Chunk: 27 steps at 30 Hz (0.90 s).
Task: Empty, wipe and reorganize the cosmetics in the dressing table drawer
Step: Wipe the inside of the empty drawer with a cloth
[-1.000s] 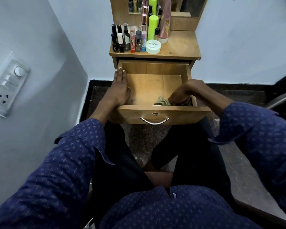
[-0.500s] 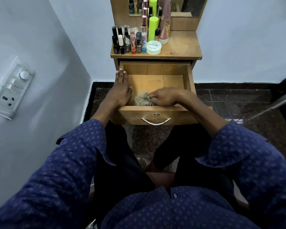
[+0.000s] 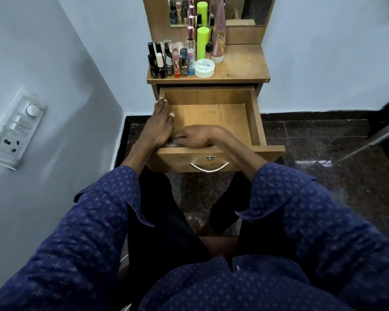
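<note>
The right hand (image 3: 196, 136) lies low in the near left corner of the drawer (image 3: 255, 122), knuckles up, fingers pointing left and bent down over a cloth (image 3: 173, 144) of which only a blurred grey-green sliver shows under the fingertips – it appears to press the cloth to the drawer floor, but whether the fingers pinch it or just bear on it cannot be told. The left hand (image 3: 161, 124) is released: fingers straight and together, laid along the drawer's left wall, tips pointing away toward the dresser (image 3: 240, 70), heel near the front panel and touching the right hand's fingertips.

The drawer is pulled out toward the person, its long axis running left to right, its open side up. It is a plain box of honey-coloured wood-grain board with a smooth bare floor; the front panel carries a curved metal handle (image 3: 209, 168) and a small round lock above it.

The cosmetics (image 3: 177, 60) stand upright on the dresser top, crowded at its left rear: dark nail-polish bottles, slim tubes, a lime-green cylinder, a pink tapered tube (reflected in the mirror behind) and a flat round white jar (image 3: 204, 68) at the front – all clear of the drawer.

Both sleeves are dark blue with a small printed pattern.
</note>
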### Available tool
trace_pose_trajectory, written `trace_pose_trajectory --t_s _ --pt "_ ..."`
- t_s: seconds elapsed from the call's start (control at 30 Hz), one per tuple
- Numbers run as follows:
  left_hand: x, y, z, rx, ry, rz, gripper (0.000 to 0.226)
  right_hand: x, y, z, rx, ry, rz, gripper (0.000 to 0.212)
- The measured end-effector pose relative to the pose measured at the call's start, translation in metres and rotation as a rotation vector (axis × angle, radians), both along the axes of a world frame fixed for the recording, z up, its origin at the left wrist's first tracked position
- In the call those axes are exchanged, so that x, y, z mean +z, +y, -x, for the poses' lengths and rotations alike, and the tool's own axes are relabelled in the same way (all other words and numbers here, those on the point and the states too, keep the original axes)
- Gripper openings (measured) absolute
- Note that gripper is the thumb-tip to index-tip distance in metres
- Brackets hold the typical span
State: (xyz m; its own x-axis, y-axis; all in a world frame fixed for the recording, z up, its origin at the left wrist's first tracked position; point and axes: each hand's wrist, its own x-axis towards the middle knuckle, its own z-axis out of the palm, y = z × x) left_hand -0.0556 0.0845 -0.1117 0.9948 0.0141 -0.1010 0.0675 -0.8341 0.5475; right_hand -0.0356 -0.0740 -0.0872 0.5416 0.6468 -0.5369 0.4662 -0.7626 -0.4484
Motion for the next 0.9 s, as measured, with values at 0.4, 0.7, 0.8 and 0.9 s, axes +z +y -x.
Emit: trace_pose_trajectory --t_s 0.4,0.7,0.8,0.9 --pt "-0.005 -0.001 0.011 -0.024 0.047 -0.078 0.077 0.012 -0.034 0.005 0.009 0.042 -0.173 0.029" --pt "0.004 -0.056 0.0 -0.076 0.029 -0.013 0.078 0.062 -0.13 -0.038 -0.178 -0.337 -0.315 0.017" --pt "-0.001 -0.066 0.0 -0.099 0.083 -0.062 0.084 0.049 -0.16 -0.043 -0.443 -0.745 -0.291 0.021" --pt "-0.003 -0.072 0.001 -0.109 0.125 -0.085 0.086 0.007 -0.173 -0.038 -0.555 -0.816 -0.128 0.029"
